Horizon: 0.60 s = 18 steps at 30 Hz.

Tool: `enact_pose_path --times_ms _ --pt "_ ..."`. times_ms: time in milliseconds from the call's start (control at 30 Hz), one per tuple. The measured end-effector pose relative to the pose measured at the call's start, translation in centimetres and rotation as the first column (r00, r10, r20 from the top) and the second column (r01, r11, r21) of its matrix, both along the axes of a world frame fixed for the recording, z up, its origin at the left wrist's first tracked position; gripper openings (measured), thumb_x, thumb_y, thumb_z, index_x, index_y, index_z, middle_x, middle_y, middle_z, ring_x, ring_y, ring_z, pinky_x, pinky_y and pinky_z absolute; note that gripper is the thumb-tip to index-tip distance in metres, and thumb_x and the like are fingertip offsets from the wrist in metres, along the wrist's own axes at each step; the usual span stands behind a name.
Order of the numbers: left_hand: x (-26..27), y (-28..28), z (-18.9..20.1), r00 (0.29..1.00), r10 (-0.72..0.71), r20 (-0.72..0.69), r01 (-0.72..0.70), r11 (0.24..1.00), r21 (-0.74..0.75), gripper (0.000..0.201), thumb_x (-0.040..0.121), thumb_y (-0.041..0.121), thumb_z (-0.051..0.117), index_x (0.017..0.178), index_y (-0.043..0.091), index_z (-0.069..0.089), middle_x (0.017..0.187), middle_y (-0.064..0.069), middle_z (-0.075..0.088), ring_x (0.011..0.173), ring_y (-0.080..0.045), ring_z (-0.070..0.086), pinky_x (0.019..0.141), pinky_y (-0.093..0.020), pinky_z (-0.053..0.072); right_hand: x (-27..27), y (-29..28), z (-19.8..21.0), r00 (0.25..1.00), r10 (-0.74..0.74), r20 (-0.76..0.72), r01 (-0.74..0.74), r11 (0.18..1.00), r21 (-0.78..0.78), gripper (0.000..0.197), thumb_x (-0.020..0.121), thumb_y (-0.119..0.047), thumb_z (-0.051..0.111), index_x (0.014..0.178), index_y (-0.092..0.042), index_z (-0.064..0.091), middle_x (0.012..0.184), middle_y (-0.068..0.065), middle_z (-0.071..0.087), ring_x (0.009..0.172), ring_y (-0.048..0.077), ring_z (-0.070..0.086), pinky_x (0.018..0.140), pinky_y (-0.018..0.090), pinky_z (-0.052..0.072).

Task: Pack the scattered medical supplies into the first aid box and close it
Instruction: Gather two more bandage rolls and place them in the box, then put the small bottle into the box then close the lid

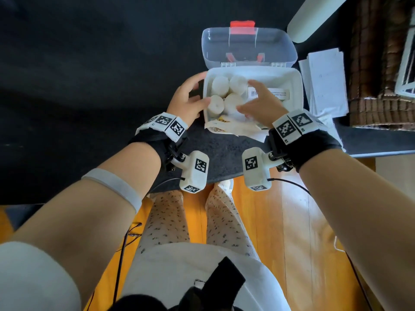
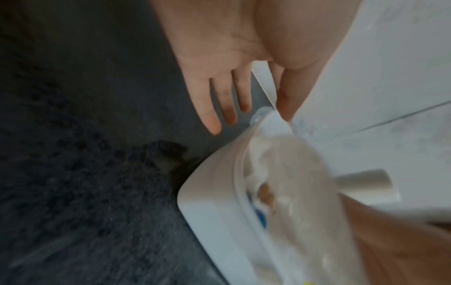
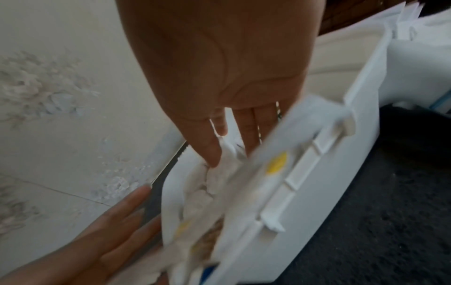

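While lid (image 1: 248, 44) stands open, bandage rolls (image 1: 226, 94) packed in first aid box (image 1: 294, 86); left hand (image 1: 187, 97) and right hand (image 1: 258, 102), fingers spread, settling them; packets (image 1: 226, 127) overhanging near rim, closing left.

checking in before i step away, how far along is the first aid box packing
Mostly packed: four bandage rolls stand in the open first aid box. In hand: the left hand steadies its side while the right hand presses the contents down. Left: flat packets overhang the front rim, and the clear lid is still open.

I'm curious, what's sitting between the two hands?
In the head view, white bandage rolls inside the white plastic box sit between left hand and right hand.
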<state>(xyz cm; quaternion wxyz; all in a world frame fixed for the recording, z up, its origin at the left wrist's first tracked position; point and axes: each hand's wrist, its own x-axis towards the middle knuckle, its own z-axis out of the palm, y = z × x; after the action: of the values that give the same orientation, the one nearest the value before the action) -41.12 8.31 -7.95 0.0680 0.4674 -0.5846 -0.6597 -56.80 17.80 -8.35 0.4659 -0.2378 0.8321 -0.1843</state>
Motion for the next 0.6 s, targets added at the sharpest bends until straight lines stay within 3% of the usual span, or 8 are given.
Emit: enact_pose_path --times_ms 133,167,267,300,400,467,533,600 --pt "2.2 -2.5 3.0 0.991 0.116 0.066 -0.116 0.993 -0.012 0.038 0.088 0.010 0.053 0.124 0.022 0.055 0.126 -0.003 0.055 0.108 -0.011 0.052 0.088 -0.034 0.050 -0.3 -1.3 3.3 0.998 -0.027 -0.064 0.027 1.000 0.003 0.047 0.082 -0.015 0.061 0.126 -0.019 0.046 0.119 0.013 0.063 0.094 0.026 0.062 0.076 0.030 0.051" --pt "3.0 -3.4 3.6 0.985 0.157 0.067 -0.157 0.988 -0.012 0.036 0.087 0.008 0.053 0.121 0.021 0.057 0.119 -0.002 0.058 0.104 -0.011 0.054 0.086 -0.033 0.051 -0.1 -2.1 4.1 0.996 -0.014 -0.085 0.013 1.000 -0.010 0.037 0.082 -0.015 0.060 0.118 -0.020 0.051 0.116 0.014 0.065 0.093 0.025 0.062 0.077 0.030 0.053" --pt "5.7 -6.6 4.9 0.959 0.274 0.067 -0.274 0.962 -0.001 0.031 0.087 0.008 0.050 0.115 0.017 0.060 0.108 0.000 0.062 0.091 -0.012 0.060 0.077 -0.027 0.049 1.8 -6.4 6.1 0.984 0.083 -0.158 -0.094 0.994 -0.062 0.021 0.077 -0.019 0.058 0.096 -0.030 0.057 0.088 0.004 0.070 0.096 0.023 0.064 0.100 0.046 0.045" --pt "6.8 -7.8 5.0 0.948 0.313 0.064 -0.313 0.950 -0.001 0.030 0.088 0.010 0.049 0.114 0.017 0.061 0.106 0.000 0.062 0.087 -0.011 0.061 0.076 -0.026 0.048 2.9 -8.2 6.4 0.981 0.108 -0.161 -0.122 0.989 -0.083 0.020 0.077 -0.021 0.058 0.095 -0.029 0.059 0.080 0.001 0.069 0.091 0.022 0.065 0.098 0.045 0.046" --pt "10.9 -11.9 4.9 0.907 0.415 0.076 -0.417 0.909 0.010 0.028 0.087 0.010 0.050 0.113 0.016 0.061 0.096 0.005 0.063 0.079 -0.007 0.061 0.073 -0.026 0.047 7.7 -14.2 6.9 0.981 0.174 -0.087 -0.186 0.971 -0.153 0.018 0.080 -0.016 0.058 0.098 -0.019 0.062 0.084 0.002 0.066 0.072 0.017 0.063 0.063 0.022 0.048" --pt "14.3 -15.1 4.3 0.880 0.464 0.103 -0.467 0.884 0.009 0.030 0.086 0.007 0.051 0.113 0.015 0.061 0.091 0.008 0.062 0.079 -0.008 0.060 0.071 -0.025 0.046 11.4 -18.3 6.5 0.971 0.226 -0.071 -0.236 0.956 -0.177 0.014 0.080 -0.015 0.058 0.092 -0.022 0.061 0.084 0.001 0.066 0.070 0.017 0.062 0.060 0.017 0.045" --pt "18.2 -18.4 3.5 0.861 0.488 0.146 -0.490 0.871 -0.021 0.034 0.084 0.004 0.053 0.115 0.014 0.060 0.099 0.003 0.064 0.088 -0.012 0.058 0.074 -0.027 0.048 15.2 -22.1 5.4 0.966 0.254 -0.050 -0.259 0.949 -0.178 0.013 0.080 -0.015 0.058 0.090 -0.024 0.060 0.083 0.000 0.066 0.072 0.016 0.063 0.064 0.019 0.046" --pt "22.1 -21.9 2.4 0.837 0.495 0.232 -0.501 0.865 -0.038 0.042 0.082 0.008 0.059 0.124 0.016 0.054 0.123 -0.005 0.059 0.104 -0.014 0.054 0.093 -0.036 0.049 18.7 -25.9 4.1 0.959 0.280 -0.031 -0.281 0.945 -0.170 0.012 0.081 -0.016 0.059 0.089 -0.025 0.060 0.086 0.000 0.066 0.078 0.016 0.062 0.071 0.023 0.048"
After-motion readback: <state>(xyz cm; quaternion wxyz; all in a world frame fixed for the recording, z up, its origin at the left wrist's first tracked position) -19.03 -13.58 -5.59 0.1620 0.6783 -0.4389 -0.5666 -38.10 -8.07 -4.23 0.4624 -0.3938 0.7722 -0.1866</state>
